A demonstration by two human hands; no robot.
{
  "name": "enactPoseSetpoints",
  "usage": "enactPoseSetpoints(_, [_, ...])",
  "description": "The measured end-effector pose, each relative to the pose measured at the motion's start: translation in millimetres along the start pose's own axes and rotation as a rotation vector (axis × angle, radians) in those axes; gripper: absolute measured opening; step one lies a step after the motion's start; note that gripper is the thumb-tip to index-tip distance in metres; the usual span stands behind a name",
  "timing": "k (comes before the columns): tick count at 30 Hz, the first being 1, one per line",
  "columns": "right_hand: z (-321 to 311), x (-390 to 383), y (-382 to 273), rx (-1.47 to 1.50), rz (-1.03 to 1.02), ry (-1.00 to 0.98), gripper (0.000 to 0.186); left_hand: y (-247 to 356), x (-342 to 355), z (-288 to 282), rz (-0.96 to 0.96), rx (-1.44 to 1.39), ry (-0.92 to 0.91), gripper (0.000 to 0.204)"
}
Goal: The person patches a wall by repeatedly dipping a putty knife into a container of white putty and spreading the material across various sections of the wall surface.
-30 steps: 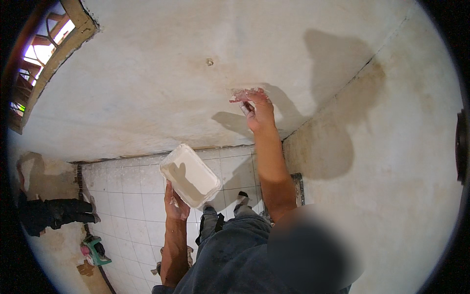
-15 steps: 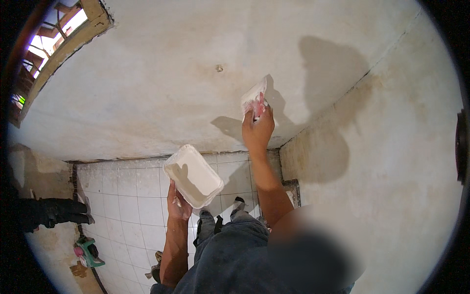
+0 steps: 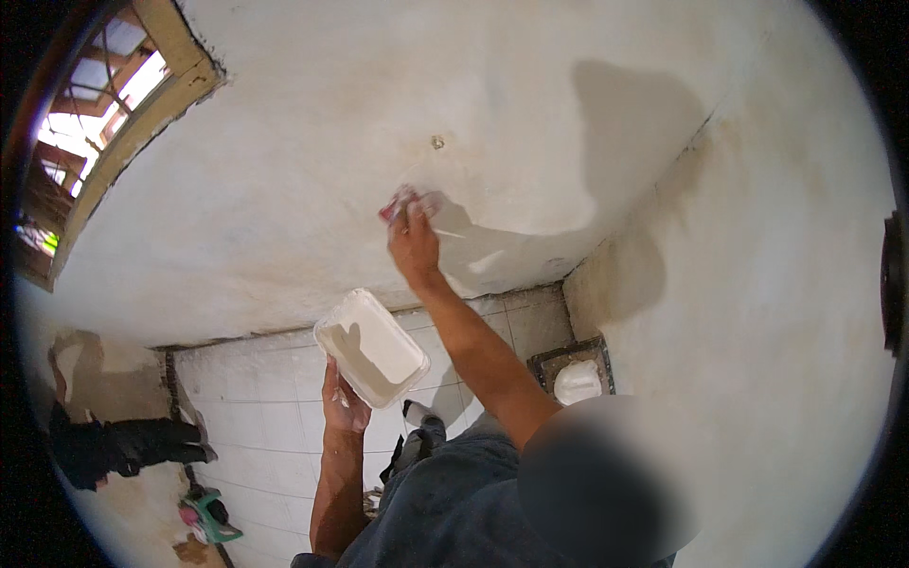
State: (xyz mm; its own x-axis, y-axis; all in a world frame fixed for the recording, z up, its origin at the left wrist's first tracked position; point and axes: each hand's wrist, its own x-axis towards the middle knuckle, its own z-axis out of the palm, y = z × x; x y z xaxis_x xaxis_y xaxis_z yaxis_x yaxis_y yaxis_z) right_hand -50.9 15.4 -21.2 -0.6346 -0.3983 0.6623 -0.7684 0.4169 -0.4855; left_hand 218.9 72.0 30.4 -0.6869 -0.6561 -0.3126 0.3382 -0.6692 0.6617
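My right hand (image 3: 414, 248) is closed around a putty knife (image 3: 390, 207) with a red part and white smears. The knife is at the pale plastered wall (image 3: 284, 180), below and left of a small hole (image 3: 437, 143). The hand covers much of the blade. Lower down, my left hand (image 3: 347, 405) grips a white rectangular tub (image 3: 396, 325) from beneath its near left side. White paste coats the tub's inside; how much it holds I cannot tell. White smears mark the left fingers too.
A second wall (image 3: 757, 312) meets the first at a corner on the right. A dark-edged square recess (image 3: 578, 381) with a white object lies by it. At left are a wood-framed window (image 3: 90, 204), a person in dark clothes (image 3: 142, 445) and a green object (image 3: 213, 516) on tiled floor.
My right hand and putty knife have moved left and slightly down across the wall. The knife has turned in the hand. My left hand holds the tub almost in the same place.
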Motion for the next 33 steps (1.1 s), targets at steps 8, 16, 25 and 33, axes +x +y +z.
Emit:
enactPoseSetpoints(8, [-71,-41,96,0.381,0.375,0.385,0.031,-1,-1,-8,0.039,0.057,0.001,0.053])
enactPoseSetpoints(16, [-91,7,180,0.121,0.655,0.514,0.034,2,-3,-24,-0.004,0.038,0.03,0.053])
enactPoseSetpoints(25, [-19,-49,25,0.297,0.495,0.022,0.034,6,0,-33,-0.019,0.09,0.019,0.054])
enactPoseSetpoints(33, [-30,-55,40,0.357,0.557,0.25,0.038,4,-2,-33,0.023,0.065,0.043,0.052])
